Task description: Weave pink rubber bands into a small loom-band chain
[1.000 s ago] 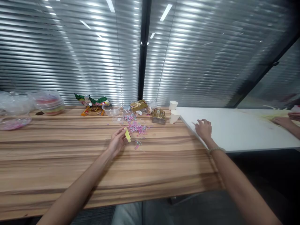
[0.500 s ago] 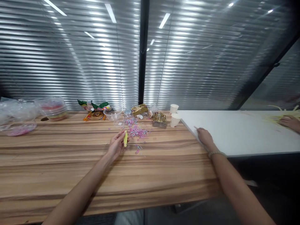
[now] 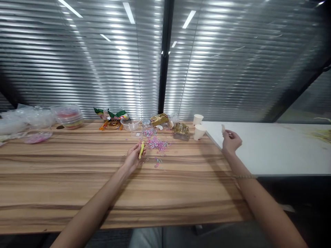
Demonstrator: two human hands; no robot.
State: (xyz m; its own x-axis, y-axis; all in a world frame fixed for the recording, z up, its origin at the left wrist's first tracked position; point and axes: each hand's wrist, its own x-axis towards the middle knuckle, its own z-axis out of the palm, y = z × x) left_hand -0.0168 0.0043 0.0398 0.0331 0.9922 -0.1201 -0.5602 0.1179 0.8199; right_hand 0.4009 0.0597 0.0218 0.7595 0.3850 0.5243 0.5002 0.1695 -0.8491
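My left hand point(image 3: 132, 157) is closed around a short yellow stick-shaped piece point(image 3: 141, 150), held upright over the wooden table; its exact kind I cannot make out. Just beyond and to the right lies a heap of small pink, purple and pale blue loops point(image 3: 157, 144), with a few strays nearer to me. Raised near the seam between the two tables, my right hand point(image 3: 231, 140) pinches a small pale flat piece point(image 3: 223, 128), too blurred to name. A beaded bracelet circles that wrist.
Along the back stand two paper cups point(image 3: 199, 132), gold foil packaging point(image 3: 181, 131), a clear plastic bowl point(image 3: 130, 124), green snack bags point(image 3: 111, 115) and stacked clear tubs point(image 3: 68, 117). Yellow strands point(image 3: 322, 134) lie on the white table point(image 3: 271, 148) at right.
My right hand has lifted and turned, with the pale piece now pointing up. My left hand keeps the yellow piece, tilted slightly. The view has shifted, and another person's hand at right has left it.
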